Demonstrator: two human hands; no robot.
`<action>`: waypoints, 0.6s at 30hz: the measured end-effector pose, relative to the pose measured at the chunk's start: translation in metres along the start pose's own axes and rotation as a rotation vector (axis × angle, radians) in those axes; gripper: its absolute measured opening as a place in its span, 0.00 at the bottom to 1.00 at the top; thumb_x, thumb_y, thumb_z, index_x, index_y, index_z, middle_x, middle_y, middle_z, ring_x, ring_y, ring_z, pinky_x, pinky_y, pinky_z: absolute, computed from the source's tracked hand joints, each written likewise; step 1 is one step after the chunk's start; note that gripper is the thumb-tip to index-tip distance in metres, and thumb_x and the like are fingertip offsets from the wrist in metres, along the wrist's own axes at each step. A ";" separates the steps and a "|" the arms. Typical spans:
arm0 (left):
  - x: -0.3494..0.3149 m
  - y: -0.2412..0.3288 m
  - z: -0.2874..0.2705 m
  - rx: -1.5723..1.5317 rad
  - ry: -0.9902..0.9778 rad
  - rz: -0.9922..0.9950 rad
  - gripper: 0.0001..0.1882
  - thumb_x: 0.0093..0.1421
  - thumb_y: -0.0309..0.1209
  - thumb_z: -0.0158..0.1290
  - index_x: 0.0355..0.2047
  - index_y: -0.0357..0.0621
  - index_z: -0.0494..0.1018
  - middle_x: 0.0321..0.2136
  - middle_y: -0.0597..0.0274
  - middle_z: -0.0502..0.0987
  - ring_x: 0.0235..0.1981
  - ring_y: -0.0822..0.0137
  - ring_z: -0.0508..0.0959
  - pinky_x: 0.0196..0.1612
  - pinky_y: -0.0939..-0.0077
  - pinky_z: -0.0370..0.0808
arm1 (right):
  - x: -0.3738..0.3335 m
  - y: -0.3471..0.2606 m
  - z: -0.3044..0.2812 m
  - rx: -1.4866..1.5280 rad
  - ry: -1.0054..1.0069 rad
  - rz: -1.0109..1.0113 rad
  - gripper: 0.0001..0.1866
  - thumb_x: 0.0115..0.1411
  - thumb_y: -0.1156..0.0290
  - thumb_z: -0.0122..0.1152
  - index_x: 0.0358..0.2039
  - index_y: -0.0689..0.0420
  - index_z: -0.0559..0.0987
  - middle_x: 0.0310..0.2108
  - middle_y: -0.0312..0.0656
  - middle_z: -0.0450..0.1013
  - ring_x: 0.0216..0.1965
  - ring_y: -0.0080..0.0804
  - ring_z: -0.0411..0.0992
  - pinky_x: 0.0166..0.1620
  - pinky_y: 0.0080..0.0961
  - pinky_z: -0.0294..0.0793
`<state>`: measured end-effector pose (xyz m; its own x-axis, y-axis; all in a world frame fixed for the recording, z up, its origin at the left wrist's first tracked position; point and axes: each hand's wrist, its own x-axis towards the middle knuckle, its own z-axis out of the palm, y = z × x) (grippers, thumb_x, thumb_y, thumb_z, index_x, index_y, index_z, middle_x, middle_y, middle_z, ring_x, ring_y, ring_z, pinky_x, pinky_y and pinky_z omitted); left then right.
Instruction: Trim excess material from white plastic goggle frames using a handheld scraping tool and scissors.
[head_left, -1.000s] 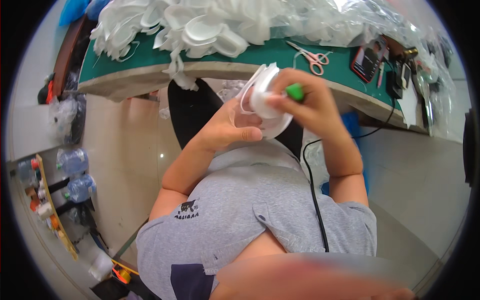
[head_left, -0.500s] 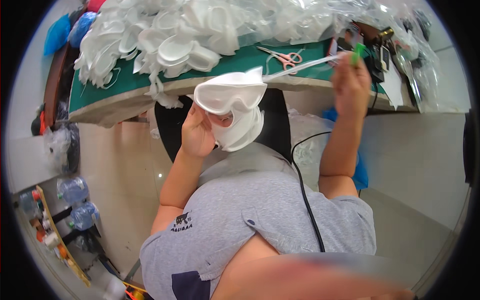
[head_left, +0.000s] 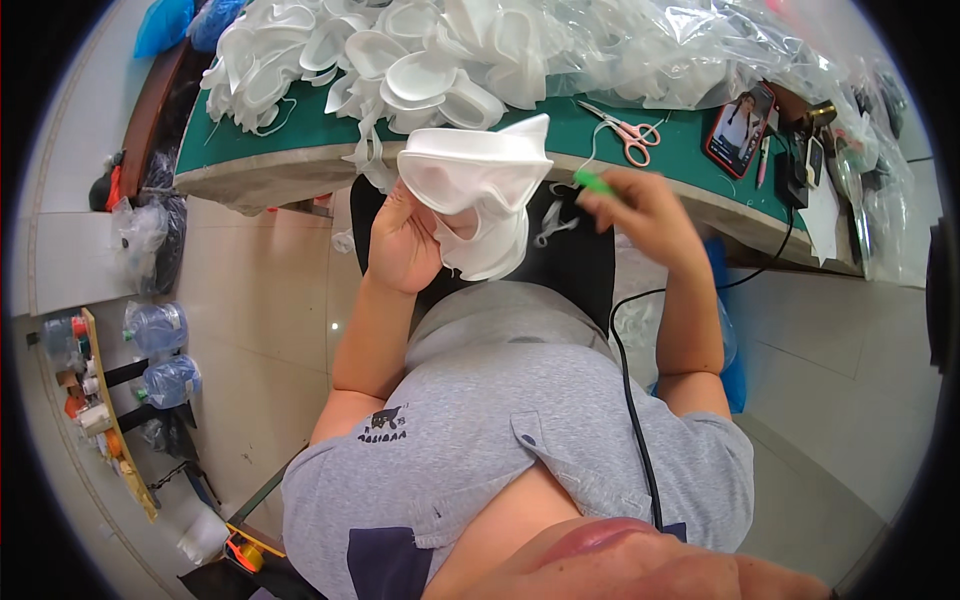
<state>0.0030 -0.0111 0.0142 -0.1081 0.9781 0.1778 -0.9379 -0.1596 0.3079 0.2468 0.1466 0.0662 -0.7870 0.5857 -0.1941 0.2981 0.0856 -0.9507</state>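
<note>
My left hand [head_left: 405, 240] is closed on a stack of white moulded, goggle-shaped pieces [head_left: 475, 190], held up in front of the table edge. Its fingers are partly hidden behind the pieces. To the right, my right hand [head_left: 645, 215] is closed on a small green tool [head_left: 593, 182], whose far end is hidden or too small to make out. A thin white offcut strip [head_left: 552, 222] is just left of that hand, below the table edge and apart from the pieces.
A heap of similar white pieces [head_left: 420, 75] covers the back left of the green table [head_left: 270, 150]. Pink-handled scissors [head_left: 632, 140], a phone [head_left: 738, 130] and a pen [head_left: 763, 162] lie at the right. Clear plastic bags [head_left: 640, 50] fill the back. A black cable [head_left: 625, 400] crosses my shirt.
My right hand has come left and nearer, close to the held pieces. The white strip stretched between them is no longer taut; a loose strip now shows below the table edge.
</note>
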 end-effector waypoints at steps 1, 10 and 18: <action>0.000 0.002 -0.004 0.067 -0.039 -0.022 0.20 0.68 0.36 0.34 0.57 0.41 0.60 0.50 0.54 0.72 0.51 0.59 0.72 0.54 0.60 0.71 | 0.004 0.000 -0.006 -0.009 0.133 -0.060 0.09 0.59 0.69 0.59 0.34 0.62 0.77 0.25 0.32 0.71 0.25 0.15 0.66 0.29 0.14 0.65; 0.002 -0.021 0.017 0.180 0.222 -0.167 0.17 0.67 0.33 0.35 0.52 0.42 0.66 0.44 0.56 0.75 0.42 0.66 0.77 0.37 0.70 0.79 | 0.020 -0.024 0.008 0.368 -0.283 0.066 0.20 0.61 0.53 0.55 0.34 0.61 0.78 0.22 0.26 0.66 0.18 0.09 0.52 0.20 0.09 0.47; 0.012 -0.022 0.021 -0.075 0.042 -0.251 0.23 0.69 0.39 0.32 0.56 0.36 0.61 0.51 0.52 0.71 0.51 0.60 0.72 0.54 0.62 0.71 | 0.020 -0.022 0.023 0.522 0.031 0.032 0.13 0.61 0.60 0.58 0.36 0.58 0.77 0.24 0.29 0.72 0.21 0.10 0.66 0.21 0.08 0.61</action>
<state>0.0290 0.0017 0.0289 0.1189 0.9908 0.0649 -0.9589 0.0976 0.2666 0.2119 0.1379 0.0771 -0.7630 0.6061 -0.2248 0.0064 -0.3407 -0.9401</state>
